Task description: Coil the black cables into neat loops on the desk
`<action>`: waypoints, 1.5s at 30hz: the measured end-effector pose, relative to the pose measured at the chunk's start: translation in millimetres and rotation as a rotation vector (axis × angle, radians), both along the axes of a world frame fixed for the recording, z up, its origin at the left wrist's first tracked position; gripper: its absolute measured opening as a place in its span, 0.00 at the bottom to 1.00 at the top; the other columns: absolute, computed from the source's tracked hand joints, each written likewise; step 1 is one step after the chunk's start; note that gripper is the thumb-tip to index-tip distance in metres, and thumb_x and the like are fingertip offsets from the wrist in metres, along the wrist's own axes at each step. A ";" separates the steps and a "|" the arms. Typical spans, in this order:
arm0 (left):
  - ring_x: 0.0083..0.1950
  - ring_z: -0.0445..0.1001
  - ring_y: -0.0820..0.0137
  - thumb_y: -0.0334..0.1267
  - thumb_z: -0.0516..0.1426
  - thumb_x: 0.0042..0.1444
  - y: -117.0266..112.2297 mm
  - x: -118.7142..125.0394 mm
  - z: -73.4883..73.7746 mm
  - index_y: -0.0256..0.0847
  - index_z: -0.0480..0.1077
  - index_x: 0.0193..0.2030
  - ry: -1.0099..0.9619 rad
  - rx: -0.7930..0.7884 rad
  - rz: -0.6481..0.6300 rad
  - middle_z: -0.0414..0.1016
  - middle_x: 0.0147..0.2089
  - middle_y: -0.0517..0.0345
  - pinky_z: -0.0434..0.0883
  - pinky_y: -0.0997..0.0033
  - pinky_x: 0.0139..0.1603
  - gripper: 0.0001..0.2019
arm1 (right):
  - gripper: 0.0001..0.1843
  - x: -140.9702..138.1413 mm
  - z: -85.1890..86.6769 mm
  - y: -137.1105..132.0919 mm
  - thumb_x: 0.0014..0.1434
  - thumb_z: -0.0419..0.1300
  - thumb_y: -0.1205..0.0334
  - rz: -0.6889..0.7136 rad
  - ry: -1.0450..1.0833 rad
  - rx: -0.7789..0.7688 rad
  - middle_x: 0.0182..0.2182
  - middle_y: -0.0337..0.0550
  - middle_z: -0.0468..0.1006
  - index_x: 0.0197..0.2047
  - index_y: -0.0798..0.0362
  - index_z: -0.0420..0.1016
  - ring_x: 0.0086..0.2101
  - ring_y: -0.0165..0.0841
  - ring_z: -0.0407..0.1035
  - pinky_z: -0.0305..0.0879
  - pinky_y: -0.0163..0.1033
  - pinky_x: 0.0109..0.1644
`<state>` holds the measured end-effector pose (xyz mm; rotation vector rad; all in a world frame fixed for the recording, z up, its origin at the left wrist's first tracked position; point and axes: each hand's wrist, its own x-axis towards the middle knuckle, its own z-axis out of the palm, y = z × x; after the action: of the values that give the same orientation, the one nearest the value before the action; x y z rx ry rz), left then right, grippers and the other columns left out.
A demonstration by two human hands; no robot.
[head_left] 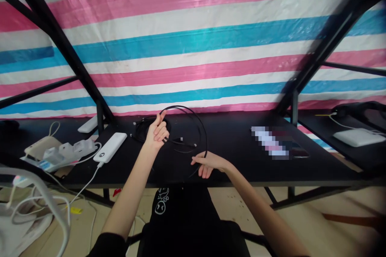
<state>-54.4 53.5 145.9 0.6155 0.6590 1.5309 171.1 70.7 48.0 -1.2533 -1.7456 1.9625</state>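
Observation:
A black cable [181, 107] arches in a loop from my left hand [158, 130] across to my right hand [208, 164]. My left hand, raised above the black table [232, 140], has its fingers curled and closed on the cable near its thumb and forefinger. Lower and nearer the table's front edge, my right hand pinches another stretch of the same cable between thumb and fingers. Behind and beside my left hand lie more coiled black cables [140, 130]. Several metal plug ends show among them, one a small plug [181, 139] between my hands. Part of the coil is hidden by my left hand.
A white power bank [111, 146] with a white lead lies left. Farther left is a power strip [64, 154] with adapters. A phone [297, 150], partly pixelated, lies right. Black metal frame bars [70, 58] slant at both sides before a striped sheet [193, 44].

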 end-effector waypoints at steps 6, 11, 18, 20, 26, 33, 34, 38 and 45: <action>0.08 0.33 0.83 0.46 0.41 0.66 -5.7 -41.9 -38.9 0.33 0.71 0.44 0.133 -0.274 -0.278 0.44 0.11 0.73 0.36 0.83 0.06 0.22 | 0.21 48.6 -15.3 30.7 0.50 0.61 0.44 -0.441 -0.025 0.339 0.12 0.36 0.67 0.25 0.56 0.73 0.14 0.26 0.64 0.68 0.31 0.18; 0.10 0.44 0.83 0.57 0.53 0.56 -4.7 -42.2 -74.6 0.35 0.67 0.43 0.673 -0.330 0.022 0.52 0.14 0.73 0.42 0.85 0.10 0.23 | 0.15 47.8 -31.8 39.2 0.47 0.63 0.50 -0.534 0.017 0.483 0.21 0.35 0.70 0.32 0.53 0.73 0.21 0.27 0.66 0.69 0.32 0.19; 0.15 0.54 0.80 0.51 0.53 0.57 -5.3 -27.3 -104.2 0.39 0.65 0.33 0.893 -0.191 0.378 0.56 0.16 0.70 0.52 0.84 0.14 0.15 | 0.27 20.2 -38.7 23.1 0.57 0.50 0.50 -0.514 0.030 0.457 0.33 0.44 0.74 0.57 0.53 0.60 0.29 0.33 0.74 0.70 0.33 0.19; 0.21 0.62 0.79 0.50 0.54 0.56 -4.5 -20.3 -105.7 0.39 0.65 0.30 0.893 -0.143 0.416 0.62 0.21 0.65 0.60 0.84 0.20 0.15 | 0.29 15.7 -36.9 17.6 0.59 0.48 0.48 -0.529 0.078 0.427 0.35 0.46 0.74 0.61 0.52 0.55 0.32 0.35 0.75 0.72 0.34 0.21; 0.43 0.74 0.67 0.55 0.53 0.55 2.8 9.7 -110.6 0.37 0.67 0.38 0.768 -0.089 0.392 0.72 0.42 0.49 0.74 0.70 0.38 0.20 | 0.28 4.1 -24.9 -0.1 0.60 0.49 0.42 -0.578 0.330 0.349 0.36 0.43 0.76 0.58 0.46 0.53 0.23 0.31 0.74 0.70 0.34 0.20; 0.45 0.76 0.67 0.49 0.52 0.58 -8.5 6.9 -69.8 0.39 0.65 0.42 0.711 0.107 0.718 0.72 0.45 0.50 0.75 0.73 0.34 0.15 | 0.26 19.7 -8.2 -0.7 0.60 0.50 0.43 -0.631 0.391 0.413 0.35 0.43 0.77 0.56 0.48 0.57 0.22 0.30 0.73 0.68 0.32 0.20; 0.38 0.76 0.71 0.49 0.51 0.59 -12.4 4.2 -59.6 0.39 0.65 0.40 0.745 0.139 0.761 0.73 0.38 0.54 0.73 0.77 0.29 0.14 | 0.25 23.1 -5.2 0.9 0.60 0.50 0.44 -0.644 0.383 0.446 0.35 0.43 0.77 0.55 0.49 0.58 0.19 0.28 0.71 0.66 0.31 0.19; 0.13 0.53 0.82 0.48 0.51 0.61 -28.5 6.3 -15.3 0.40 0.66 0.33 0.794 0.243 0.747 0.54 0.15 0.70 0.52 0.84 0.14 0.13 | 0.31 25.2 6.3 7.1 0.56 0.57 0.45 -0.597 0.419 0.385 0.41 0.47 0.76 0.59 0.48 0.56 0.23 0.30 0.73 0.65 0.31 0.17; 0.11 0.40 0.81 0.47 0.53 0.60 -42.5 35.9 54.7 0.42 0.67 0.31 0.466 0.380 0.522 0.47 0.12 0.72 0.41 0.80 0.10 0.12 | 0.30 -5.8 4.0 4.4 0.53 0.62 0.55 -0.517 0.634 -0.123 0.49 0.50 0.72 0.58 0.48 0.61 0.49 0.40 0.70 0.71 0.47 0.49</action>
<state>-18.5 11.0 200.7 1.1787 0.9383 2.0447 165.3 75.2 52.0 -0.8527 -0.9042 1.8736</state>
